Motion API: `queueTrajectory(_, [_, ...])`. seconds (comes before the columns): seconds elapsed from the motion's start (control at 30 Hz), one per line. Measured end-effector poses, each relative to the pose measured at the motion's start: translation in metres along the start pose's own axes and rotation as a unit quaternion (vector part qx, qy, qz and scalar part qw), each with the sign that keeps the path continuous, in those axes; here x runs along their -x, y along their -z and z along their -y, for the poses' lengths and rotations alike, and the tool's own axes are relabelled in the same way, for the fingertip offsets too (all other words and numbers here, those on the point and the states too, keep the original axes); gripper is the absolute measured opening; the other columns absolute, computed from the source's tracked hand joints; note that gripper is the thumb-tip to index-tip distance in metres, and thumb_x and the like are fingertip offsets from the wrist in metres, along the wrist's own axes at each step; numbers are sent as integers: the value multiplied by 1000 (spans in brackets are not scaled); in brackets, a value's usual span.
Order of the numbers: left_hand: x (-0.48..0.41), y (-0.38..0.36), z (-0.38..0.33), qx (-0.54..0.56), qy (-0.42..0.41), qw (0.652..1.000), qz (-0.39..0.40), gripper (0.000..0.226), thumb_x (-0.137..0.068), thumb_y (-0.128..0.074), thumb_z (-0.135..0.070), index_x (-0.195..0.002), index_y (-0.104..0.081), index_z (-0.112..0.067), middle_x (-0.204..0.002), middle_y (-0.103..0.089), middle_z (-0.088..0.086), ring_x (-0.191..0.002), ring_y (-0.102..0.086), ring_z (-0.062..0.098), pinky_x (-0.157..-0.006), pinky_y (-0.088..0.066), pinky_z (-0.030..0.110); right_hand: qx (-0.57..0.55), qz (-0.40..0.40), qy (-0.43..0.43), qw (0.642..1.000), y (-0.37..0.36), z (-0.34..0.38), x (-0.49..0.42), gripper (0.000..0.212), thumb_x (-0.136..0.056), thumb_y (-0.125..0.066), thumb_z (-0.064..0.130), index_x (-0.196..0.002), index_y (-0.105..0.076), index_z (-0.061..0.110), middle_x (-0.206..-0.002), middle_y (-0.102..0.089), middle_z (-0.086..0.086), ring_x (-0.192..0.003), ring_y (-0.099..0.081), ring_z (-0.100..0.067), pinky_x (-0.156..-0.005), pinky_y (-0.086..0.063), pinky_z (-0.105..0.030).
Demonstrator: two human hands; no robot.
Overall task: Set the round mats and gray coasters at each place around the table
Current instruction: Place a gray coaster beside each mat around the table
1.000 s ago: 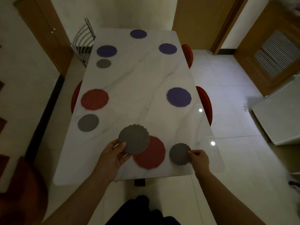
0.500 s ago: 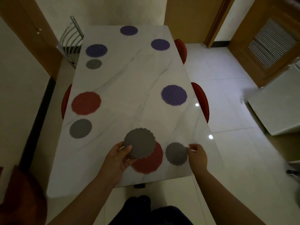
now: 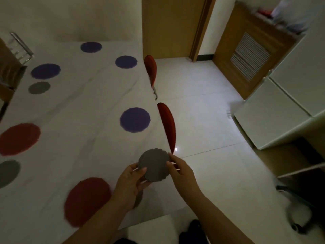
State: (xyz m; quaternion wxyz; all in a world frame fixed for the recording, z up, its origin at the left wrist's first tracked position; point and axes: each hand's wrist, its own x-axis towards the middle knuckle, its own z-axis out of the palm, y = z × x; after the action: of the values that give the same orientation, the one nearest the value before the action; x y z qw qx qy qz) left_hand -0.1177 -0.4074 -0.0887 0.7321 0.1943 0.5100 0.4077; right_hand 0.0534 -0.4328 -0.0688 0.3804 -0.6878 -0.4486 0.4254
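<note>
My left hand [image 3: 131,182] holds a gray scalloped coaster [image 3: 154,165] above the near right corner of the marble table [image 3: 84,106]. The fingers of my right hand [image 3: 179,171] pinch that coaster's right edge. Under my left hand another gray coaster [image 3: 138,199] lies on the table, mostly hidden, beside the near red mat [image 3: 88,199]. A purple mat [image 3: 135,119] lies at the right side with no coaster beside it. At the left are a red mat [image 3: 19,138] with a gray coaster [image 3: 8,173], and a purple mat [image 3: 45,70] with a gray coaster [image 3: 39,87].
Two more purple mats [image 3: 91,47] [image 3: 126,62] lie at the far end. Two red chairs [image 3: 166,125] [image 3: 150,69] are tucked along the right edge, a metal chair [image 3: 19,48] at the far left. White cabinets [image 3: 281,106] stand right, across tiled floor.
My right hand let go of the coaster lying by the near red mat and came to the held coaster. My left hand carried that coaster rightward; the view swung right.
</note>
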Motion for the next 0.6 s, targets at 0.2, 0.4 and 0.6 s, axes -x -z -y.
queueTrajectory(0.2, [-24, -122, 47, 76, -31, 996, -37, 48, -70, -74, -19, -114, -59, -10, -103, -74, 14, -91, -72, 31, -63, -59, 32, 122, 52, 94, 987, 126, 5, -49, 43, -89, -58, 38, -130, -50, 28, -114, -51, 24, -92, -52, 10, -75, -37, 2])
queueTrajectory(0.4, [-40, -204, 53, 116, -70, 989, -57, 33, -78, -71, -14, -109, -61, -15, -96, -77, 3, -88, -73, 25, -62, -58, 29, 106, 81, 112, 985, 198, 16, -107, 11, -88, -63, 25, -98, -59, 26, -96, -66, 7, -85, -62, -3, -69, -46, -7])
queueTrajectory(0.6, [-80, -234, 35, 147, -104, 976, -120, 48, -66, -77, -20, -111, -63, -12, -103, -75, 7, -92, -72, 24, -67, -58, 31, 65, 154, 121, 978, 206, 26, -179, 14, -89, -62, 17, -85, -57, 29, -84, -65, 13, -77, -63, 7, -63, -47, -4])
